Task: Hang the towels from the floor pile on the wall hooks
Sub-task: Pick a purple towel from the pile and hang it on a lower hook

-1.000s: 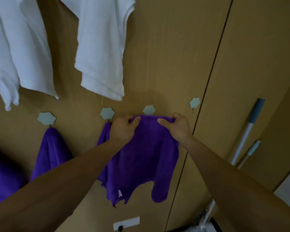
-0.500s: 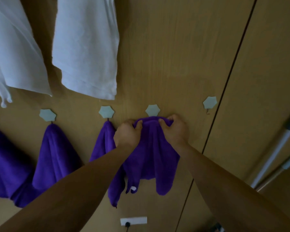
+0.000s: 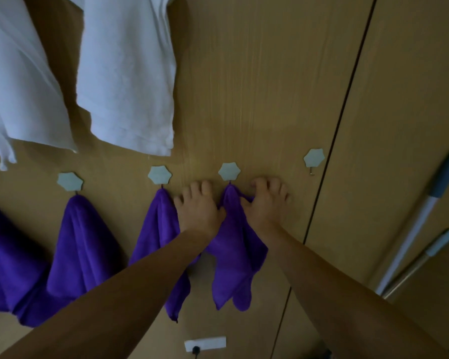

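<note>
A purple towel point(image 3: 235, 244) hangs in a bunch from a pale hexagonal hook point(image 3: 229, 171) on the wooden wall. My left hand point(image 3: 198, 206) lies flat on the wall just left of it, fingers spread and straight, heel against the cloth. On the towel's right, my right hand point(image 3: 267, 203) spreads its fingers on the wall while its thumb touches the towel's upper fold. Three more purple towels point(image 3: 82, 242) hang from hooks to the left. One hook point(image 3: 314, 158) to the right is bare. The floor pile is out of view.
Two white towels point(image 3: 130, 73) hang higher up at the left. Two mop or broom handles point(image 3: 423, 218) lean against the panel at the right. A white wall socket point(image 3: 205, 343) sits low on the wall. A dark seam point(image 3: 342, 104) splits the wall panels.
The towel was held spread below the hook by both hands; it now hangs bunched from the hook. Both hands have let go of its top edge and opened against the wall.
</note>
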A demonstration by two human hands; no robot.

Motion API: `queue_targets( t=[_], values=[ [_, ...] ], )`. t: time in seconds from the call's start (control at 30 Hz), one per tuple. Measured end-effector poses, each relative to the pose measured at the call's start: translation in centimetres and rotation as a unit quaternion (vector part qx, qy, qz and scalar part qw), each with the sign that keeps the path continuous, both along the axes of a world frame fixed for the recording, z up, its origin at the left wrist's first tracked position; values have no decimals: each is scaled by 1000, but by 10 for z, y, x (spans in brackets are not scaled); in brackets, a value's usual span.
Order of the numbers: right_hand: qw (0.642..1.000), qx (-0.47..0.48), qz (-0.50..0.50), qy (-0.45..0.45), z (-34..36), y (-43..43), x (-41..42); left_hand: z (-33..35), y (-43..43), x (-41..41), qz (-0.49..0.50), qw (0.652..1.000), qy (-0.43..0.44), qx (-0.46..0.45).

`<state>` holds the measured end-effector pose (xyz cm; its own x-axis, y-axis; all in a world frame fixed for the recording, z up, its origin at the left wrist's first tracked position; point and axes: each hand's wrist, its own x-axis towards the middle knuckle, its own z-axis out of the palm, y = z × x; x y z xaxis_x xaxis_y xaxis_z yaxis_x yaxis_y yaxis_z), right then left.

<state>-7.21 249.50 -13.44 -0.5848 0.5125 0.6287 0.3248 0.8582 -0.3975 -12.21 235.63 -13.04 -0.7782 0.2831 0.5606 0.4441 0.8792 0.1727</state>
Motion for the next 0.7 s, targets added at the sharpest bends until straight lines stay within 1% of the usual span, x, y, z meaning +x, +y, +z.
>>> queue_targets(
  t=[0.03,0.07,0.1,0.17,0.2,0.27,0.33,0.37,0.43,0.5,0.53,0.57,0.63,0.67,0.7],
  values=[
    [999,1,35,1,-1,1,1,1,-3,-2,-42,998,37,-22],
    [996,-24,89,-1,-3,1,2,3,-5,-4,-90,995,37,-22],
    [987,-67,147,-7,-4,-1,2,4,-6,-7,-133,991,0,-3],
    [963,-144,226,-5,-8,-5,4,3,-8,-6,-195,972,-117,61],
    [956,-167,243,-2,-12,-7,6,1,-9,-5,-225,954,-172,98],
    [941,-207,267,-22,-17,-9,11,-4,-11,-1,-289,906,-268,153],
    [917,-270,291,-36,-21,-9,14,-10,-13,2,-342,856,-343,181],
    [905,-304,293,-42,-22,-9,14,-12,-14,3,-356,840,-365,185],
    [891,-345,284,-78,-21,-7,14,-17,-13,3,-362,832,-379,183],
    [875,-379,281,-109,-20,-5,16,-19,-10,4,-332,840,-384,191],
    [864,-402,283,-110,-19,-4,18,-19,-11,4,-313,837,-400,202],
    [855,-422,284,-102,-17,-2,20,-20,-13,3,-307,820,-429,223],
    [848,-438,290,-69,-17,4,27,-20,-21,-1,-307,758,-497,291],
    [857,-426,286,-43,-16,6,30,-21,-24,-4,-294,728,-523,332],
    [873,-402,274,-17,-17,9,33,-23,-26,-7,-273,710,-535,367]
  ],
)
